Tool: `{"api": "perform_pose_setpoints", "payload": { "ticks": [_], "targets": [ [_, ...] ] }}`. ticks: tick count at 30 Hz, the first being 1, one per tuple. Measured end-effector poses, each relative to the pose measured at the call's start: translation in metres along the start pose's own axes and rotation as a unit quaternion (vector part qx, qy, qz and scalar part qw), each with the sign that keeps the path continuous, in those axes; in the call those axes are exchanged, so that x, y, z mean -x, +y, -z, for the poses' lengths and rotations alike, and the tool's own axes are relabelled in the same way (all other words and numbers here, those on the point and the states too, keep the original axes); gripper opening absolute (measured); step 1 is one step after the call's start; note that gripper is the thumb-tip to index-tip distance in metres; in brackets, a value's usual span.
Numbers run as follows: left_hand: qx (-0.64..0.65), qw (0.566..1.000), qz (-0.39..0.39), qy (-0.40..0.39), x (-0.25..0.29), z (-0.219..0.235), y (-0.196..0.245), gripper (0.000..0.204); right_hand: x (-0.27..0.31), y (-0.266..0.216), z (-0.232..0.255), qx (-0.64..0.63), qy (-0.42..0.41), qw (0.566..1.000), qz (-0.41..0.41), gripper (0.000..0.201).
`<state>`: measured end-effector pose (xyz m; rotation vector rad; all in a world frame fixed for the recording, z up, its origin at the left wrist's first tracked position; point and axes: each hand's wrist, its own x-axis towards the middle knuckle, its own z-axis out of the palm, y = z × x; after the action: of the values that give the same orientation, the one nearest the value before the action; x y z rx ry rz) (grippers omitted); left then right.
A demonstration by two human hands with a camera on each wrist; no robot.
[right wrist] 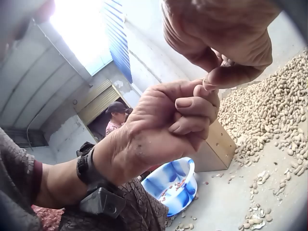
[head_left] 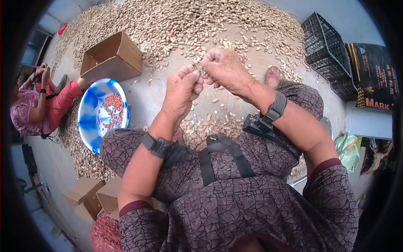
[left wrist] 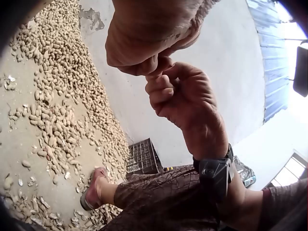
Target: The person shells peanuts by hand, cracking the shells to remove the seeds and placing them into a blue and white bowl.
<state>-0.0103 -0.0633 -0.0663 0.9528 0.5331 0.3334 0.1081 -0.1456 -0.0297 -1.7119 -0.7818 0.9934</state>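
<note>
My left hand (head_left: 179,89) and right hand (head_left: 230,70) meet fingertip to fingertip in front of me, above the floor. Between them a small peanut (head_left: 194,66) is pinched, mostly hidden by the fingers. In the right wrist view a bit of its shell (right wrist: 226,61) shows between the right thumb and fingers, and the left thumb and forefinger come right up against it. The other left fingers are curled toward the palm. To the left of my knee stands a blue and white basin (head_left: 89,110) with shelled red peanuts (head_left: 112,109) in it.
A large heap of unshelled peanuts (head_left: 184,21) covers the floor ahead. A cardboard box (head_left: 126,59) stands behind the basin. Empty shells (head_left: 210,130) lie between my feet. Black crates (head_left: 325,50) are at the right; another person (head_left: 35,105) sits at the left.
</note>
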Motion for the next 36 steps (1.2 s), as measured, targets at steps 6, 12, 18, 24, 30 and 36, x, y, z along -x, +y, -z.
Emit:
{"api": "perform_pose_setpoints", "payload": {
  "ticks": [6,12,18,24,30,36],
  "targets": [
    [-0.061,0.998,-0.002,0.002,0.002,0.001,0.008,0.009,-0.002,0.006,-0.001,0.128,0.018,0.981,0.148,0.018],
    [-0.07,0.996,0.004,-0.046,0.01,0.002,0.017,0.013,0.007,-0.012,0.004,0.16,-0.069,0.97,0.167,0.02],
    [-0.076,0.992,0.027,-0.1,0.015,0.011,0.032,0.015,0.005,-0.011,-0.001,0.185,-0.077,0.935,0.292,0.014],
    [-0.003,0.995,0.062,-0.079,0.018,0.015,0.053,0.015,0.003,-0.043,0.009,0.213,-0.054,0.918,0.331,0.015],
    [0.079,0.99,0.048,-0.111,0.011,0.028,0.097,0.025,-0.011,-0.055,0.024,0.261,-0.229,0.93,0.12,0.029],
    [0.066,0.994,0.039,-0.083,0.004,0.029,0.115,0.019,-0.054,0.031,0.019,0.372,-0.202,0.902,0.088,0.024]
  ]
}}
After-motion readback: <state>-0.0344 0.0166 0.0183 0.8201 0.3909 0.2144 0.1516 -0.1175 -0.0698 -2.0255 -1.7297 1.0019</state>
